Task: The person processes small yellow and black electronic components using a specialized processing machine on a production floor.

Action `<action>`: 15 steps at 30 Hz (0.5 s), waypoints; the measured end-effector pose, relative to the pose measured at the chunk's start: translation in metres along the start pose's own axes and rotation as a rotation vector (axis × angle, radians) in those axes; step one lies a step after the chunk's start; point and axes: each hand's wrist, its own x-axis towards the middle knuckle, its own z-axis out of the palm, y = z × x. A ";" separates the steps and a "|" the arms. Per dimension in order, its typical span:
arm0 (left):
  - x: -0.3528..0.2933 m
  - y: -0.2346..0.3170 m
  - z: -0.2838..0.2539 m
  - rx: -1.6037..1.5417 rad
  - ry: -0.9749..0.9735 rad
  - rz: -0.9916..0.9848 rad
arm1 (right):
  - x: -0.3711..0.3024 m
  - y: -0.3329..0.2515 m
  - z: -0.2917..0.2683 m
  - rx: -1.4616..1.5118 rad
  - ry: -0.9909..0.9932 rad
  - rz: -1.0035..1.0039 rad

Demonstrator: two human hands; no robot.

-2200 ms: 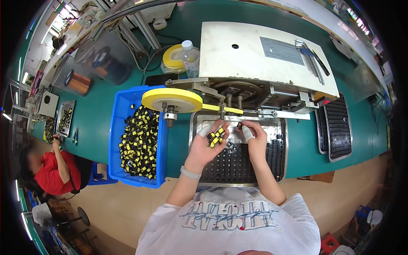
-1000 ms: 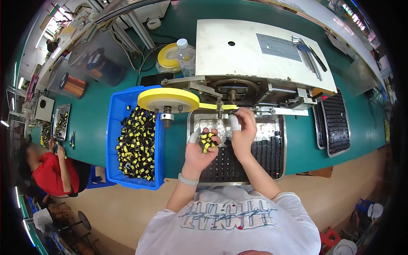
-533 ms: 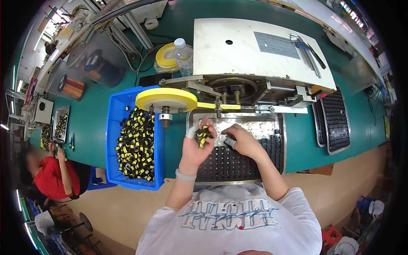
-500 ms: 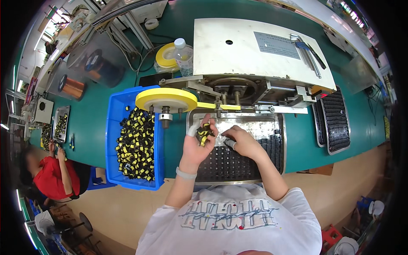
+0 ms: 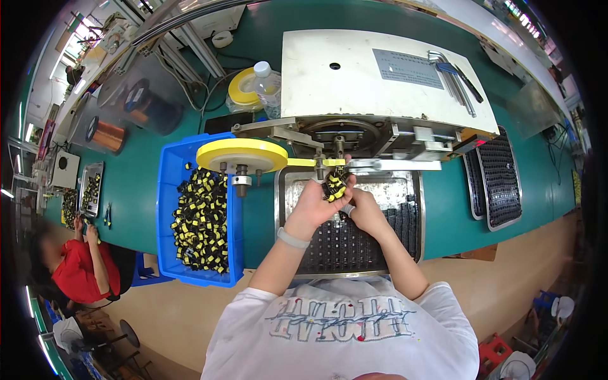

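My left hand point(image 5: 311, 204) is raised under the front of a white machine point(image 5: 380, 82) and cups several small black-and-yellow parts point(image 5: 334, 185). My right hand point(image 5: 361, 209) sits right beside it, fingertips at the same cluster of parts. Both hands hover over a metal tray point(image 5: 283, 190) holding rows of black parts. A yellow tape reel point(image 5: 241, 155) on the machine sticks out just left of my hands.
A blue bin point(image 5: 166, 190) of black-and-yellow parts stands left of the tray. Black trays point(image 5: 500, 183) lie at the right. A water bottle point(image 5: 267, 79) and yellow tape roll point(image 5: 239, 88) sit behind the machine, copper wire spools point(image 5: 104, 133) farther left. A person in red point(image 5: 79, 272) works at lower left.
Both hands have moved up from the tray toward the machine front, the left still carrying the parts. My right hand has come in close against the left.
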 end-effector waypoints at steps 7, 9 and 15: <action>-0.025 -0.011 -0.013 -0.149 -0.050 -0.156 | -0.006 -0.015 -0.008 0.283 0.490 -0.095; -0.041 -0.012 -0.023 -0.123 -0.056 -0.138 | -0.010 -0.038 -0.011 0.257 0.523 -0.179; -0.073 -0.005 -0.032 -0.112 -0.034 -0.002 | -0.005 -0.061 -0.003 0.217 0.623 -0.354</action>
